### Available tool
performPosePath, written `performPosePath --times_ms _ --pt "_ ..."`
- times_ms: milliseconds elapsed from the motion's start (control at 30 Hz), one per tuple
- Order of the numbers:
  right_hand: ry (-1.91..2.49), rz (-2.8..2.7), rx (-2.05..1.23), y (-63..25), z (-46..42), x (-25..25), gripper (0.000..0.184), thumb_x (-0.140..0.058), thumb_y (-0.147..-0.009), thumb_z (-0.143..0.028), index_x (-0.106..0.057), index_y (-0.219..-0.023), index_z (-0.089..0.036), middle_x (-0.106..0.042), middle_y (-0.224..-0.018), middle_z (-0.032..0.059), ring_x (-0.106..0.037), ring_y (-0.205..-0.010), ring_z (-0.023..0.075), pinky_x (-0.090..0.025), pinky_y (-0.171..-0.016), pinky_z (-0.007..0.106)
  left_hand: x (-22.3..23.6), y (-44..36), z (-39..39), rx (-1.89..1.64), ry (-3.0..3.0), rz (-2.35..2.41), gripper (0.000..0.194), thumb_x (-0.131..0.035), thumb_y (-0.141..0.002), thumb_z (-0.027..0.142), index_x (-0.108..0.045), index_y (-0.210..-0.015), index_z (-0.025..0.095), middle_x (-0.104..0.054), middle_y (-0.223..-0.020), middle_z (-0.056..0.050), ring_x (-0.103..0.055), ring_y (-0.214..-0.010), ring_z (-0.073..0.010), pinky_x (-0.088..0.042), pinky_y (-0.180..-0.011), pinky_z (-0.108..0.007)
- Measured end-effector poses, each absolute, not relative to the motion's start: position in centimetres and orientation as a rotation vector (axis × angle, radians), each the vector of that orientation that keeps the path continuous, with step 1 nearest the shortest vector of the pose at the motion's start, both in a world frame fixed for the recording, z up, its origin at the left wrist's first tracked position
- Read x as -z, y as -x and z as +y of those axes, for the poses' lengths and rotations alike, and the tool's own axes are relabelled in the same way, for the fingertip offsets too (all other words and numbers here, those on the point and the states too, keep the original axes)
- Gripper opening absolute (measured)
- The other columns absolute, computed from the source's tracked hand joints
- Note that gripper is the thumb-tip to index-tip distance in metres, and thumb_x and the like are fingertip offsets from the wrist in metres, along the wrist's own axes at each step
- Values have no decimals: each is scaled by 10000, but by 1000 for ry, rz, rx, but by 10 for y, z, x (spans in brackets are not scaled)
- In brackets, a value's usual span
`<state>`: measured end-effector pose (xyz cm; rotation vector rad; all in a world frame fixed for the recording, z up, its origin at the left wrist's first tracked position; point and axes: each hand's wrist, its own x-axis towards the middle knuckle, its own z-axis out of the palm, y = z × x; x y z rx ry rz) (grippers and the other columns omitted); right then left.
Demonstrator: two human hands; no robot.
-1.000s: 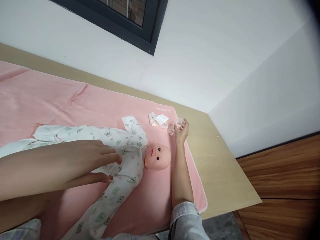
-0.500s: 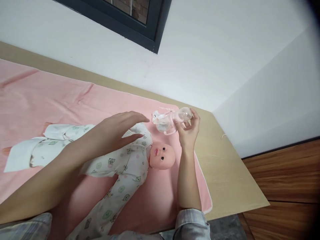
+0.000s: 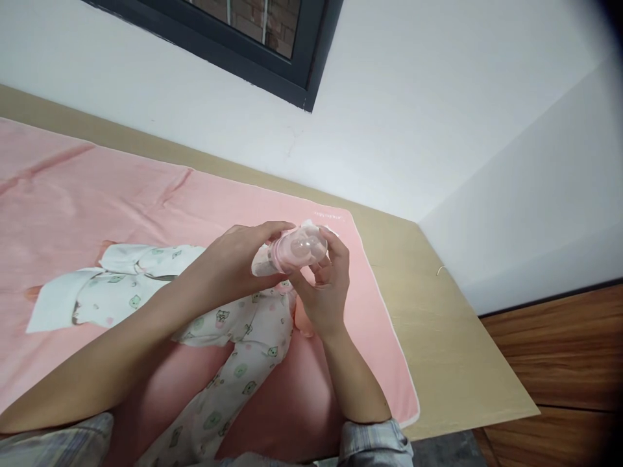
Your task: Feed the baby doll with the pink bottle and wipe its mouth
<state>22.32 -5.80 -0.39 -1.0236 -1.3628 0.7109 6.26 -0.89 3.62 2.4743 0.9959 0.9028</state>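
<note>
both sets of fingers are closed on one small clear bottle (image 3: 294, 251), held in the air above the doll (image 3: 228, 324). the left hand (image 3: 233, 263) is wrapped around its far end, the right hand (image 3: 324, 285) is pinched at its rounded near end. its long axis is laid nearly level, left to right, between the hands. below, a pink blanket (image 3: 97, 194) is spread on the table (image 3: 438, 337).

A room in what is probably a home, serving as a baby-care spot: a pink blanket (image 3: 121, 201) is covering a light wooden table (image 3: 438, 337) standing against white walls (image 3: 413, 117), a dark-framed window (image 3: 272, 58) is showing brick outside, and a baby doll (image 3: 224, 324) in a printed sleepsuit is lying there.
</note>
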Motion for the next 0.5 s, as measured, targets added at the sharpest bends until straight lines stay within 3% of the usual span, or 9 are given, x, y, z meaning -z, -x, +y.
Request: performPosePath --times_ms 133,300,400,500 --pt "941 -1247 -621 -221 -59 -1 772 -722 -773 -421 -302 -1411 -309 -437 -1417 103 -440 -1359 253 -471 -1082 478 -32 -65 -7 -912 -2568 1074 484 -615 -790 339 -557 -1259 238 -659 -1209 -20 -650 -1006 -264 -489 -832 -326" --pt "942 -1161 -367 -250 -48 -11 788 -704 -784 -419 -262 -1428 -312 -435 -1400 108 -480 -1318 238 -437 -1095 478 -30 -46 5 -952 -2594 1240 598 -592 -852 403 -451 -1403 220 -548 -1375 -37 -536 -1214 -262 -403 -1029 -344" --pt "1001 -1124 -231 -293 -26 -2 800 -695 -779 -390 -234 -1429 -321 -421 -1399 103 -487 -1306 220 -423 -1093 463 -33 -22 19 -971 -2572 1308 578 -535 -898 373 -403 -1436 209 -494 -1422 -45 -475 -1276 -249 -361 -1071 -335" --pt "1167 -1064 -178 -340 5 29 816 -692 -745 -365 -242 -1422 -286 -447 -1373 112 -541 -1229 207 -440 -1058 444 -28 4 43 -1018 -2483 1389 583 -556 -851 370 -435 -1399 213 -521 -1386 -45 -515 -1220 -261 -389 -1035 -348"
